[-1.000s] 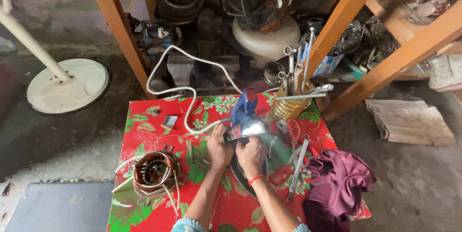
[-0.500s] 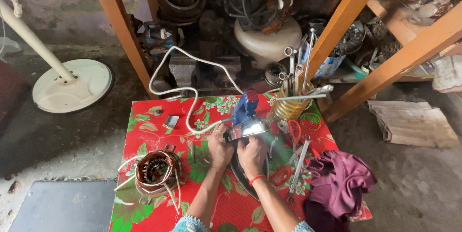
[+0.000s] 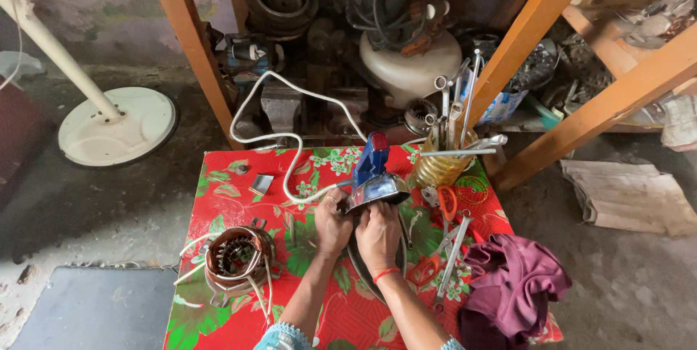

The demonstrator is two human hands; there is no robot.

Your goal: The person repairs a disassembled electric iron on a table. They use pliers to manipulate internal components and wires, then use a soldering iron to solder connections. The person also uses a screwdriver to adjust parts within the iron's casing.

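Observation:
An electric iron [image 3: 377, 179] with a blue handle and shiny metal body stands tipped up near the middle of the red floral table [image 3: 225, 197]. My left hand [image 3: 331, 225] grips its near left side and my right hand [image 3: 377, 232] grips its near right side; a red thread circles that wrist. The iron's white cord [image 3: 290, 150] loops away to the left and back. A dark curved plate [image 3: 361, 270] lies under my right hand.
A copper-wound motor stator [image 3: 232, 257] with loose wires sits at the table's left. A jar of tools [image 3: 449, 155], orange-handled scissors [image 3: 444, 203], pliers and a maroon cloth [image 3: 512, 281] crowd the right. Orange wooden posts [image 3: 190, 38], a white fan base [image 3: 116, 126] and machinery stand behind.
My hands and the iron have hardly shifted; the view has only drifted slightly.

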